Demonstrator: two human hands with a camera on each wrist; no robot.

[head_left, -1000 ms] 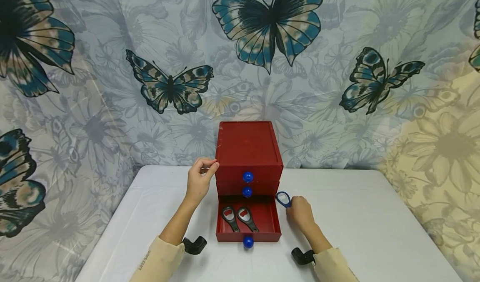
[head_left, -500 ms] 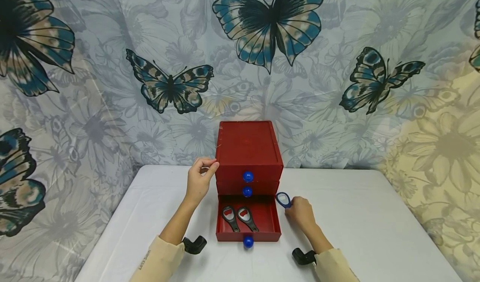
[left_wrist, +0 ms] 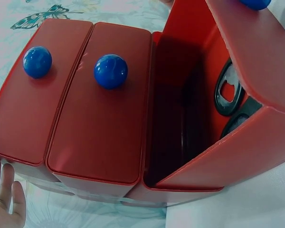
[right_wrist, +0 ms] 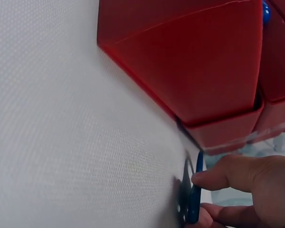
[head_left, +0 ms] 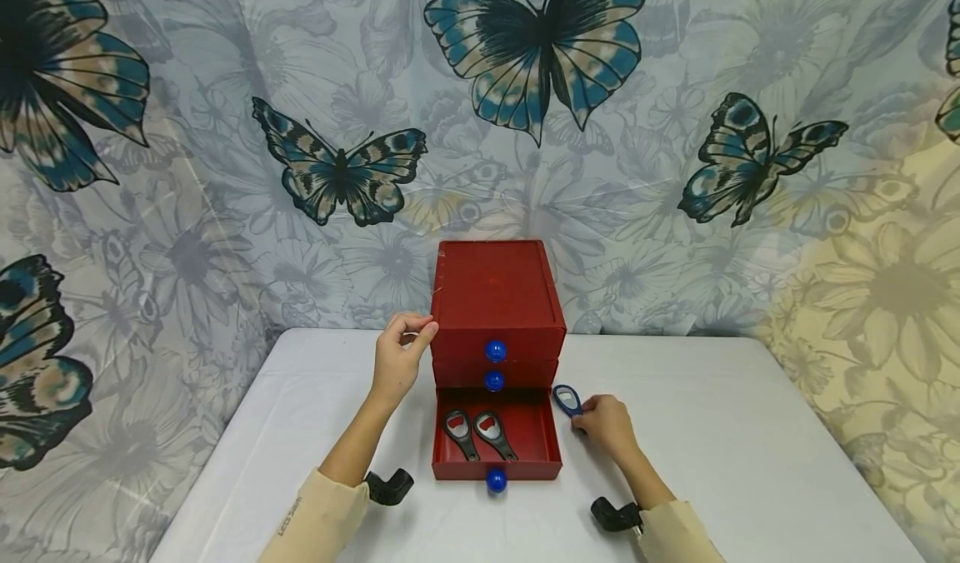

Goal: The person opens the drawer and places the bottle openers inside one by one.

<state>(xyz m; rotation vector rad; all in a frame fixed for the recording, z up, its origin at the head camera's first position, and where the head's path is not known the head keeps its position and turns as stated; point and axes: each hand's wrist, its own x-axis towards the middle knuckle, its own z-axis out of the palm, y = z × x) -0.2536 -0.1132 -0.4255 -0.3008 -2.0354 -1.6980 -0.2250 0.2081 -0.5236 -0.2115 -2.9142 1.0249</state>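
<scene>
My right hand (head_left: 609, 426) pinches the handle of a blue-rimmed bottle opener (head_left: 576, 411) low beside the right side of a red drawer cabinet (head_left: 491, 288). In the right wrist view that opener (right_wrist: 194, 204) is seen nearly edge-on, close over the white cloth, with thumb and fingers on opposite faces. My left hand (head_left: 397, 367) has its fingertips at the cabinet's upper left front edge; its fingers (left_wrist: 4, 185) look fairly straight in the left wrist view. The bottom drawer (head_left: 534, 438) is pulled out, and two black-handled bottle openers (head_left: 468, 448) lie side by side in it.
Two upper drawers are closed, each with a blue knob (head_left: 496, 351); a third knob (head_left: 497, 481) is on the pulled-out drawer's front. The table has a white cloth (head_left: 712, 430). Behind it hangs a butterfly-patterned cloth (head_left: 360, 280). A black camera mount is on each wrist.
My right hand has shifted slightly right and turned a little, showing more of the thumb and of the blue opener's handle. The left hand and the drawers have not moved.
</scene>
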